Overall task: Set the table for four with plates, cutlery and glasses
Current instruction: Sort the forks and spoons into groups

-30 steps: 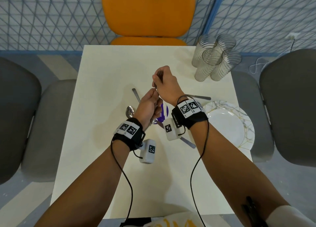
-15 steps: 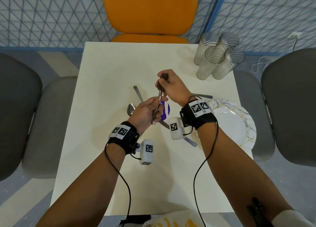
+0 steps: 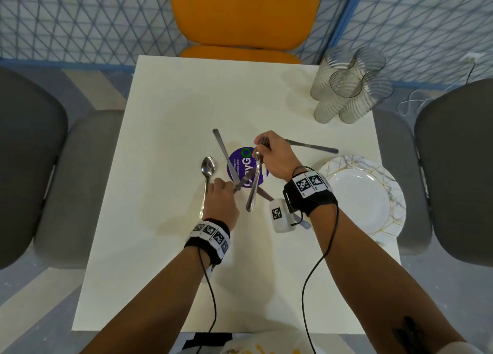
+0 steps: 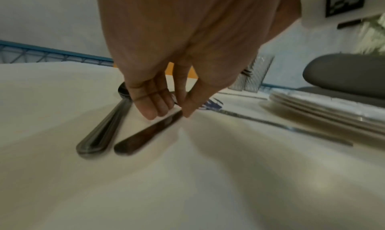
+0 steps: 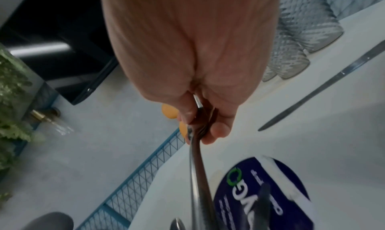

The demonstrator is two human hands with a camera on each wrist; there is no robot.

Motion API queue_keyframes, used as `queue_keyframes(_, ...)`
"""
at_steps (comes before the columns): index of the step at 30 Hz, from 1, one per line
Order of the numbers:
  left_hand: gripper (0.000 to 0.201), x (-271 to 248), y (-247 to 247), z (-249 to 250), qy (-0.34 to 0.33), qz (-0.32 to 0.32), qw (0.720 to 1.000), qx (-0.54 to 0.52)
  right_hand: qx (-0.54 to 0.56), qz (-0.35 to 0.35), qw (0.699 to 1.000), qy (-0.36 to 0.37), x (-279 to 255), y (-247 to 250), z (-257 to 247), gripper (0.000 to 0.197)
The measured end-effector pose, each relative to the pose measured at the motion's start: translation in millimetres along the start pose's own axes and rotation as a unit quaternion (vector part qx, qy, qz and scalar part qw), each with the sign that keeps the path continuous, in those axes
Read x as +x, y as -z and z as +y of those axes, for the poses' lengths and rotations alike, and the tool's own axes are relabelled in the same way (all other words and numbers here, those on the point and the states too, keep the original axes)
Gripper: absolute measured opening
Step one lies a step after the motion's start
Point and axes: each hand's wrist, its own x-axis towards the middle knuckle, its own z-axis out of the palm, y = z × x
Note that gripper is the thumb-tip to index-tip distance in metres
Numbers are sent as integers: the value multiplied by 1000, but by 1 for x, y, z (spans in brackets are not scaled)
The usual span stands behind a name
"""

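**Sorting cutlery at the centre of the cream surface [image 3: 165, 247] before laying four places.**

Head view: the right hand [image 3: 274, 157] grips a bunch of steel cutlery [image 3: 254, 183] by its heads, handles hanging down over the purple round sticker [image 3: 240, 161]; the left hand [image 3: 221, 201] reaches a crossed knife beside the steel spoon [image 3: 206, 172]. Stacked white marbled plates [image 3: 373, 193] and four ribbed clear glasses [image 3: 346, 87] wait at the right.
Left wrist view: thumb and forefinger pinch the dark flat knife handle [image 4: 145, 134]; best lifted clear of the neighbouring spoon.
Right wrist view: fingers curl tightly round the bunch; a firm grip should stop pieces sliding out.
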Motion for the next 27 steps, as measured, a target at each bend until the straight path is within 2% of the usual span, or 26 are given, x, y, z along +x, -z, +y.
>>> queue_keyframes(3,34,2,-3,1,7,12,1000,-8,-21,-18,1000,-7,-2,-9,4,15)
queue_keyframes(7,21,5,-5,5,11,5,997,-82,-40,-41,998,-3,2,-20,6,17)
queue_keyframes(10,16,7,-2,2,71,5,987,-146,-49,-54,997,-2,7,-31,6,17)
queue_keyframes(13,22,9,11,-2,150,32,953,-263,-59,-53,997,0,11,-43,4,16)
queue_keyframes(15,22,8,23,-2,168,38,927,-334,-49,-46,998,-8,12,-51,4,16)
queue_keyframes(19,22,3,37,-4,117,19,951,-286,-10,-37,999,-28,17,-68,2,15)
queue_keyframes(23,10,8,29,-14,93,42,983,-155,-25,-45,997,-50,21,-88,5,14)
queue_keyframes(27,19,10,22,-13,122,55,982,-134,-64,-18,996,-66,27,-103,18,22)
